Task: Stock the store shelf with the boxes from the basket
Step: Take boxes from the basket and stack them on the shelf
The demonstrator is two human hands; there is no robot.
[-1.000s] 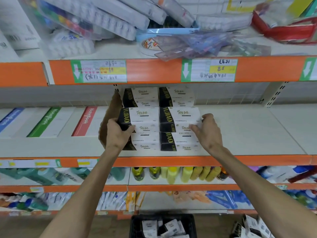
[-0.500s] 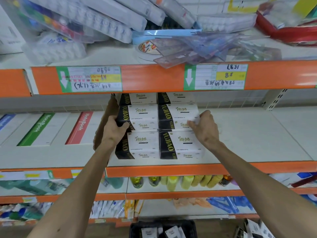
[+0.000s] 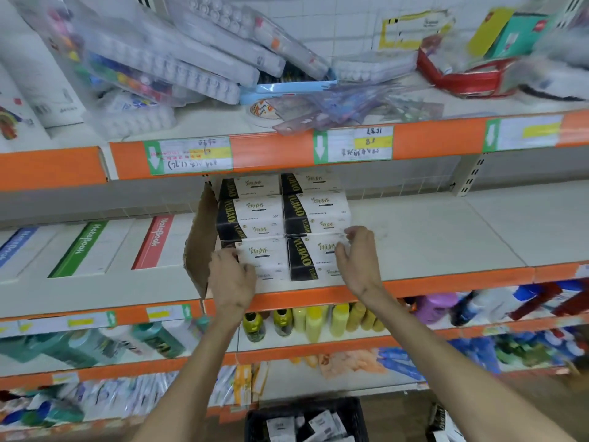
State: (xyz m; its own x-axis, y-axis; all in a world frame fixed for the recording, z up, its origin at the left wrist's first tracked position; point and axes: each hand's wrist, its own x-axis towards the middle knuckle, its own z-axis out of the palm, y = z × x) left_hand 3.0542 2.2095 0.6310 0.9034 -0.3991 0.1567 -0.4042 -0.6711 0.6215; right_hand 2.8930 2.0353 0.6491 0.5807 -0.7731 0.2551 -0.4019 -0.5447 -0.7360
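The boxes (image 3: 314,215) stand in two columns, three high, near the front edge of the middle shelf (image 3: 446,237), and the top pair reaches up behind the orange lip of the shelf above. The left hand (image 3: 231,282) rests loosely bent fingers (image 3: 247,269) on the bottom-left box's face. The right hand (image 3: 358,260) hovers at the bottom-right box's outer corner, fingers loosely curled, pinching nothing. A cardboard divider (image 3: 199,244) walls the stack's left side, with notebooks (image 3: 156,244) beyond. The basket (image 3: 302,406) sits below.

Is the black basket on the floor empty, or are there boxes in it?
Not empty. Several white boxes lie jumbled inside the black basket.
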